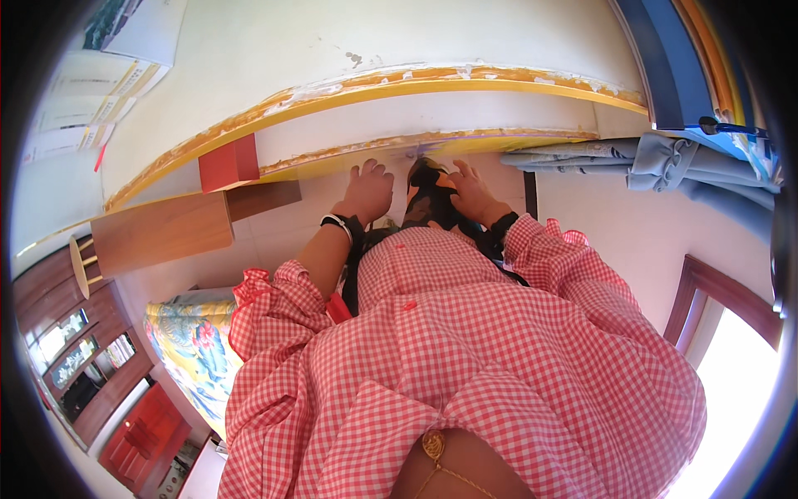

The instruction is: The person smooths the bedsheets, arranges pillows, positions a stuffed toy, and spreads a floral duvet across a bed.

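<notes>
My left hand (370,193) is low in front of me, its fingers apart and slightly bent, with nothing seen in it. A pale bracelet (337,222) circles that wrist beside a dark band. My right hand (475,193) hangs at about the same height, fingers loosely spread and holding nothing visible. Between both hands appear my dark patterned trousers (428,204). Just beyond the fingertips runs the lower yellow-edged white board (366,147); contact with it cannot be made out. A red-and-white checked shirt (432,333) covers my body and upper arms.
Ahead stretches a white surface (465,41) with a chipped yellow edge. Left are a red box (229,164), a brown wooden panel (162,234), a floral cloth (199,341) and a wooden cabinet (83,349). Folders (665,58) and a tied grey-blue curtain (665,162) occupy the right.
</notes>
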### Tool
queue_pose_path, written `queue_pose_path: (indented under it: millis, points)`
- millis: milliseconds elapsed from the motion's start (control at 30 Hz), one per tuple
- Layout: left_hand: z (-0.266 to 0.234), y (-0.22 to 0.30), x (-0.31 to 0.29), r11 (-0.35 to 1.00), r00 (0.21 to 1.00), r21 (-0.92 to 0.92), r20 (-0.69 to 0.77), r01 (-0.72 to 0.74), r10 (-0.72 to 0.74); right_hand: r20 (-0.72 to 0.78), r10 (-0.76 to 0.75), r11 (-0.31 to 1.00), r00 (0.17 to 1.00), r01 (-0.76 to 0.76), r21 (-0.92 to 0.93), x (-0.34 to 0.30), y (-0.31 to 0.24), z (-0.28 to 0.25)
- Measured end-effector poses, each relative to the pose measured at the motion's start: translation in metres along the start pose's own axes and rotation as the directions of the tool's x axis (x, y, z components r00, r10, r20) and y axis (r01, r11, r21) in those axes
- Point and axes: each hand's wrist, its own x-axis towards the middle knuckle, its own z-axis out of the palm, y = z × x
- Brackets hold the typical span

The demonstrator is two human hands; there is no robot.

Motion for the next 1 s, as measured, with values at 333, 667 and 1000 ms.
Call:
queue_pose_path:
  millis: [333, 667, 1000]
  points:
    - [-0.003, -0.019, -0.024, 0.987, 0.993, -0.120, 0.059, 0.106, -0.099, 0.083, -0.014, 1.000, 0.996, 0.014, -0.001, 0.000, -0.009, -0.007]
    - [-0.001, -0.028, -0.031, 0.966, 0.973, -0.136, 0.091, 0.221, -0.210, 0.105, -0.033, 0.995, 0.994, 0.043, -0.092, 0.014, -0.012, -0.007]
    - [-0.005, -0.038, -0.023, 0.964, 0.974, -0.147, 0.086, 0.220, -0.209, 0.076, -0.014, 0.999, 0.997, 0.017, -0.039, 0.026, -0.007, -0.004]
